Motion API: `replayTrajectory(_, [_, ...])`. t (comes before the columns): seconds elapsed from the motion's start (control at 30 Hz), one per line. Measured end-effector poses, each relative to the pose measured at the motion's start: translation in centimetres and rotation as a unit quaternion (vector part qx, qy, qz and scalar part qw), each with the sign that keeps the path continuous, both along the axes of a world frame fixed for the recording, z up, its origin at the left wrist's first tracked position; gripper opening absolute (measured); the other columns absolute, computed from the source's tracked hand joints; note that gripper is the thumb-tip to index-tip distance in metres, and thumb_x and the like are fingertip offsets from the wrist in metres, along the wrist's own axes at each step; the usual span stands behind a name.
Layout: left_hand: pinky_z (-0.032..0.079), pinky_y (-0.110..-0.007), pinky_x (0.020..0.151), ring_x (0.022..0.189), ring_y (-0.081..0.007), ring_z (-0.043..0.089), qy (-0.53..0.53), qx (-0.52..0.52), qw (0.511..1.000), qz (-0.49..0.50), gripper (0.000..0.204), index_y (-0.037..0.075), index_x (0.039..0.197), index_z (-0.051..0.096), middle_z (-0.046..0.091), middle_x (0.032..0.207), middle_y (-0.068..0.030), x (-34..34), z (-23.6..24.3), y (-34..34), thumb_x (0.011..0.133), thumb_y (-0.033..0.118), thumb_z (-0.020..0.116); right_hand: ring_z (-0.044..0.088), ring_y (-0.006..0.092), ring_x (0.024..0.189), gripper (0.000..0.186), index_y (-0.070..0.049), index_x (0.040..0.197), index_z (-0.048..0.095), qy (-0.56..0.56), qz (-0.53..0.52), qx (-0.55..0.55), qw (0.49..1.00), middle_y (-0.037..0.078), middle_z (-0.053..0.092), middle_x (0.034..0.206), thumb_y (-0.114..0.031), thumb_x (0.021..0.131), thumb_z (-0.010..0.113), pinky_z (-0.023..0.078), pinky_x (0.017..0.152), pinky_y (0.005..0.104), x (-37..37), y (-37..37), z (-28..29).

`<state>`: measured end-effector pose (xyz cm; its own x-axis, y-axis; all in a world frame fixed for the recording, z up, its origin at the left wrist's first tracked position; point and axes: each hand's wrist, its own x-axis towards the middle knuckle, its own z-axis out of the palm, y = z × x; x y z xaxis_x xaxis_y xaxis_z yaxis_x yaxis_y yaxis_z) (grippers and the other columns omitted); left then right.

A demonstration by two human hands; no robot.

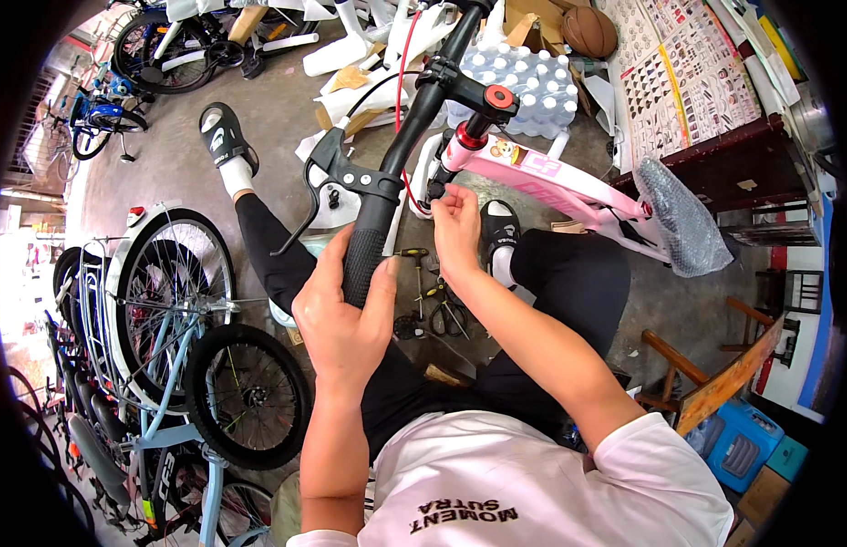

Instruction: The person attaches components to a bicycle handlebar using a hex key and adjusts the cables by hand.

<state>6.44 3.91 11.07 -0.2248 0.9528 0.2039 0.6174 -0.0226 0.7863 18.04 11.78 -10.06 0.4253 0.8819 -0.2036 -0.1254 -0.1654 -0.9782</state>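
My left hand (341, 319) is wrapped round the black rubber grip (367, 255) of a bicycle handlebar, which runs up past a brake lever (337, 178) and a black stem (462, 89). My right hand (458, 223) has its fingers curled at a small black part (435, 190) low on the front of a pink bicycle frame (542, 187), below the red headset ring (471, 139). A red cable (401, 109) hangs beside the handlebar. Bubble wrap (679, 219) covers the rear of the frame. Tools (434, 292) lie on the floor between my legs.
Parked bicycles and wheels (246, 392) crowd the left side. Wrapped parts (337, 59), bottle packs (524, 87) and a basketball (588, 32) are ahead. A wooden cabinet (724, 164), a wooden bench (720, 374) and a blue box (743, 442) stand at the right.
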Motion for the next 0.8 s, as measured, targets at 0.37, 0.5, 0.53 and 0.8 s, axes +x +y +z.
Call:
replayTrajectory(0.37, [0.054,-0.032,0.07,0.072,-0.0166,0.067,0.007,0.03,1.0,0.001,0.034,-0.005,0.116,0.067,0.072,0.082,-0.0133,0.7,0.0,0.3,0.087,0.011,0.076,0.059,0.0095,0.073,0.055,-0.002,0.121,0.063,0.325,0.532,0.021,0.782,0.002,0.063,0.088,-0.052,0.104,0.051,0.047,0.067,0.0263,2.4,3.2,14.4])
replayTrajectory(0.5, [0.052,-0.03,0.066,0.068,-0.0136,0.064,0.001,0.022,1.0,0.007,0.033,-0.005,0.115,0.068,0.069,0.078,-0.0106,0.6,0.0,0.1,0.086,0.01,0.076,0.053,0.0083,0.076,0.055,0.001,0.132,0.058,0.339,0.545,0.049,0.765,0.0,0.062,0.094,-0.045,0.103,0.051,0.043,0.066,0.0241,1.7,3.9,13.8])
replayTrajectory(0.53, [0.052,-0.03,0.066,0.068,-0.0132,0.063,0.011,0.015,1.0,0.009,0.033,-0.005,0.115,0.068,0.068,0.077,-0.0102,0.6,0.1,0.1,0.086,0.01,0.076,0.053,0.0081,0.076,0.054,0.001,0.132,0.058,0.333,0.546,0.053,0.767,0.0,0.062,0.095,-0.044,0.104,0.051,0.043,0.066,0.0239,1.5,3.9,13.7])
replayTrajectory(0.8, [0.053,-0.03,0.066,0.067,-0.0148,0.065,0.006,0.021,1.0,0.011,0.032,-0.003,0.114,0.068,0.07,0.079,-0.0106,0.4,0.1,0.0,0.087,0.011,0.076,0.056,0.0079,0.086,0.069,0.0,0.125,0.062,0.273,0.529,0.058,0.801,0.0,0.061,0.099,-0.063,0.103,0.047,0.044,0.074,0.0245,1.3,3.4,13.7])
